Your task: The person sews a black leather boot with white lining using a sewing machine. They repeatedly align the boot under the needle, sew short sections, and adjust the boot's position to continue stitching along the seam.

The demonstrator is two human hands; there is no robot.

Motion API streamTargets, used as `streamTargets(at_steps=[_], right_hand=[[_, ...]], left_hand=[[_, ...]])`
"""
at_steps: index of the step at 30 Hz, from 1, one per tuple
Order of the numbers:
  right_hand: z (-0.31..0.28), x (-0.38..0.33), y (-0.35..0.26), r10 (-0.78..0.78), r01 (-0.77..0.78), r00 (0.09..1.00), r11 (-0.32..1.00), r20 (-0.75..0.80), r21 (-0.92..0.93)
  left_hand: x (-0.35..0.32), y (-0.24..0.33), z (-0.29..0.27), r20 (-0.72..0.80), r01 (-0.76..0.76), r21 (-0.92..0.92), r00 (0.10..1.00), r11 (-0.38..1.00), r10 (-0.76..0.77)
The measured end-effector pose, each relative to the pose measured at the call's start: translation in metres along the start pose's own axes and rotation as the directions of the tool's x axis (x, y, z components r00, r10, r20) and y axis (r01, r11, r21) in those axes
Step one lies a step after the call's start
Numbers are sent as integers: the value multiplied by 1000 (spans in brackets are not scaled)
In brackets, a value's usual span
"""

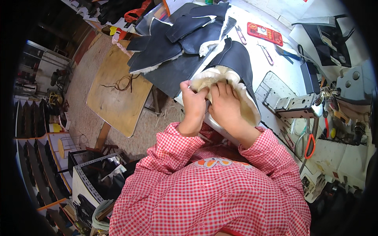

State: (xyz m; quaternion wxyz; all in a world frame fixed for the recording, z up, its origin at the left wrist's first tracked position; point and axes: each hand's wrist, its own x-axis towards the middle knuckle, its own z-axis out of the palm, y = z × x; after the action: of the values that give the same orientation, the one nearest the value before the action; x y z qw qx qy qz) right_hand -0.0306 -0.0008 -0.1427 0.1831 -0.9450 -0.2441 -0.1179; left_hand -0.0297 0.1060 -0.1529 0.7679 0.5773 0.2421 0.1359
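A black leather piece with a cream fleece lining (232, 57) lies on the white worktable in front of me, its lined opening turned toward me. My left hand (193, 103) pinches the left edge of the fleece between thumb and fingers. Beside it, my right hand (225, 103) presses its bent fingers into the cream lining; the fingertips are partly hidden in the fleece. Behind and to the left is a pile of similar black fleece-edged leather pieces (161, 49).
Thread snips (266, 54), a red tin (264, 34) and a sewing machine (301, 103) stand to the right. Orange-handled scissors (310, 146) hang near the machine. At left is a low wooden table (112, 94) with a dark cord (123, 83), and beyond it shelves (43, 165).
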Motion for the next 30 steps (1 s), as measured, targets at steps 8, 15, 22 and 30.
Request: streamTargets(at_steps=[8,15,22,30], right_hand=[[-4,1,13,-108,94,977,992,-185,-86],[-70,9,27,-298,335,923,934,-245,127],[-165,31,43,-193,37,960,803,201,595],[-170,36,57,-235,-377,799,521,553,766]], left_hand=[[-33,15,-15,283,21,-179,959,984,31],[-38,48,-33,632,-738,346,640,580,437],[-24,140,6,831,-998,7,43,67,554],[5,183,48,948,-822,278,149,497,-283]])
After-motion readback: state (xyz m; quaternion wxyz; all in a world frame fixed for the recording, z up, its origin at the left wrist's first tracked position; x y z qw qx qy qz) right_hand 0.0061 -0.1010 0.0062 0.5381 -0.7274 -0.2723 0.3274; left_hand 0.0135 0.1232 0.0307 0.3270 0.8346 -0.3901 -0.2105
